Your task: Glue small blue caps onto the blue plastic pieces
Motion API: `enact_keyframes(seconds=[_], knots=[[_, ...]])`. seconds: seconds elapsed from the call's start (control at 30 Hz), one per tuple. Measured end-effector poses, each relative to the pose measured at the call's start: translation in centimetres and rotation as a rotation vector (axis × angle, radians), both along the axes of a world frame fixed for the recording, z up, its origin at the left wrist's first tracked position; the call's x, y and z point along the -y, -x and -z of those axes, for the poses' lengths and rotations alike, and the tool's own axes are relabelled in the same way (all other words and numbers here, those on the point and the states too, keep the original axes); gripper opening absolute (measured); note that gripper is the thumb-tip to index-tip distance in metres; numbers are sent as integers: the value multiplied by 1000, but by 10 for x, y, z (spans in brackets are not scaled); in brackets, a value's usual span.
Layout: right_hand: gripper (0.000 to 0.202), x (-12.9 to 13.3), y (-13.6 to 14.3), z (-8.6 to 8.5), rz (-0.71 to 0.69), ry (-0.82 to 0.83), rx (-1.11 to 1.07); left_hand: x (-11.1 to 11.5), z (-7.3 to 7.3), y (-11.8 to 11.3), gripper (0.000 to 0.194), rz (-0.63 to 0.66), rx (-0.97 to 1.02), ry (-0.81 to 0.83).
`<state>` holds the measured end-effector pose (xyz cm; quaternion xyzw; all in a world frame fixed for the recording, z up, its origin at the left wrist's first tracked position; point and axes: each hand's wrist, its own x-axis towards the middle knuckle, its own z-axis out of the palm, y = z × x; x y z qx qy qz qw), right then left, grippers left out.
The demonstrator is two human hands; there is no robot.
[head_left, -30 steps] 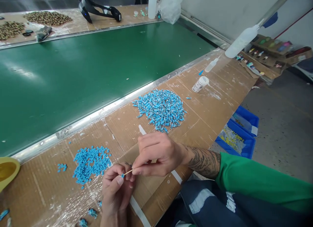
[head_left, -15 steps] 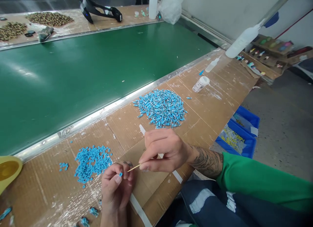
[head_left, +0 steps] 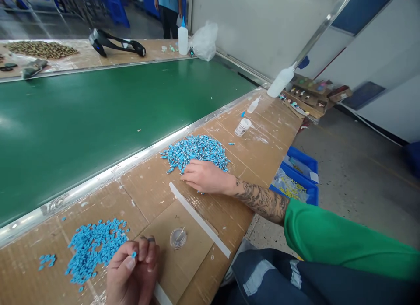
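Observation:
My left hand (head_left: 133, 270), at the lower middle, pinches a small blue ring (head_left: 134, 254) between thumb and forefinger. Beside it lies a pile of similar blue rings (head_left: 95, 246). My right hand (head_left: 205, 177) rests at the near edge of a heap of small blue and silver pieces (head_left: 197, 149), its fingers curled together; what they hold, if anything, is hidden. Between the hands, on a taped cardboard sheet (head_left: 164, 226), stands a small clear round dish (head_left: 178, 238) with a thin wooden toothpick (head_left: 180, 233) in it.
A green belt (head_left: 98, 121) with a metal edge runs behind the cardboard-covered table. A white tub (head_left: 243, 127) and squeeze bottles (head_left: 280, 82) stand at the right. Blue bins (head_left: 295, 178) sit below the table's right side. Across the belt, a person (head_left: 169, 12) stands behind.
My right hand has left the toothpick in the dish and moved to the heap of blue and silver pieces. My left hand still pinches the blue ring. The view has shifted.

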<state>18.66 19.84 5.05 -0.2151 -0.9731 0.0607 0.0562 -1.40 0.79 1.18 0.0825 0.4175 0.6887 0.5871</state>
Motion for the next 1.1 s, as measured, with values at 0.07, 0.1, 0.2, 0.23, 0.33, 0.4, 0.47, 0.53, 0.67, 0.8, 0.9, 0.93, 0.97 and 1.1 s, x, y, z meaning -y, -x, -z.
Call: enact_keyframes(seconds=[0.07,0.1,0.2,0.23,0.33,0.4,0.47,0.53,0.67,0.8,0.9,0.93,0.97,1.1], knots=[[21,-13,10,2,-25,-22,112,-1,1,1,33,0,2,1],[22,-17,15,3,-33,-12,132,-1,2,1,32,-2,1,-8],[22,-21,25,3,-65,39,109,-1,3,1,30,-15,-4,-48],[20,-19,27,2,-78,50,100,-2,3,1,28,-20,-6,-62],[14,-1,30,-7,-55,171,-55,-4,4,-2,24,-34,-19,-95],[13,21,34,-14,54,459,-351,-5,4,-4,20,-50,-47,-126],[14,47,41,-18,138,793,-599,-6,3,-6,18,-68,-91,-155],[12,71,49,-20,187,1104,-783,-5,4,-6,16,-85,-135,-184],[5,97,65,-20,139,1437,-930,-2,5,-5,16,-128,-172,-213],[21,102,70,-11,123,1667,-883,0,5,-3,15,-124,-160,-204],[33,104,68,-5,120,1689,-862,0,2,-3,15,-111,-141,-215],[34,104,68,-4,115,1641,-853,0,2,-4,16,-106,-138,-221],[32,105,67,-5,113,1554,-846,0,1,-4,16,-102,-136,-226],[22,102,64,-11,44,985,-798,0,1,-3,15,-93,-128,-237]])
